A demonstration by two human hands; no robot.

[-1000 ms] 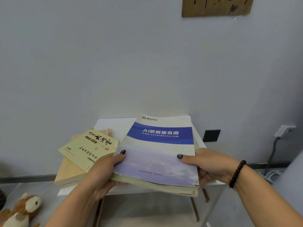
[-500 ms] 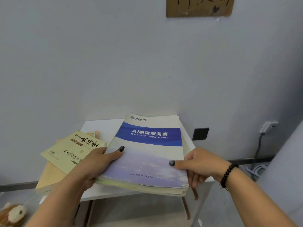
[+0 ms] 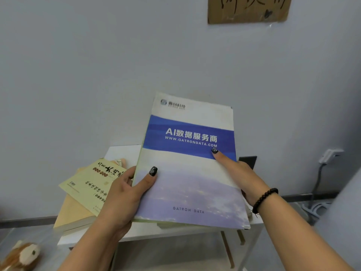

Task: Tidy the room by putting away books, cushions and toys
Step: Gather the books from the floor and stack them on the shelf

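A: Toy, plush, brown and white [image 3: 23,255]: on the floor, low and well to the left of the grip, untouched.

B: Next item?

A: Yellow booklet [image 3: 91,184] on a tan book [image 3: 72,214], just left of the left hand [image 3: 125,198], lying askew on the white table [image 3: 121,153] and overhanging its edge. Risk: a knock from that wrist could tip the pair off.

B: And the grip itself?

A: Left hand pinches the left edge of the blue-and-white book [image 3: 189,169], thumb on the cover, fingers curled beneath. Right hand [image 3: 242,178] clasps the right edge, thumb stretched onto the blue band, fingers hidden underneath. The book is tilted up between both hands, above the table.

B: Hazards there?

A: Loose greenish sheets [image 3: 168,224] show under the near edge. I judge they may slide out if the tilt steepens, since the thumbs press only on the cover. The floppy cover could also buckle.

B: Right of the grip?

A: Beaded bracelet [image 3: 263,198]; beyond it, wall plug with cable [image 3: 330,155], well apart.
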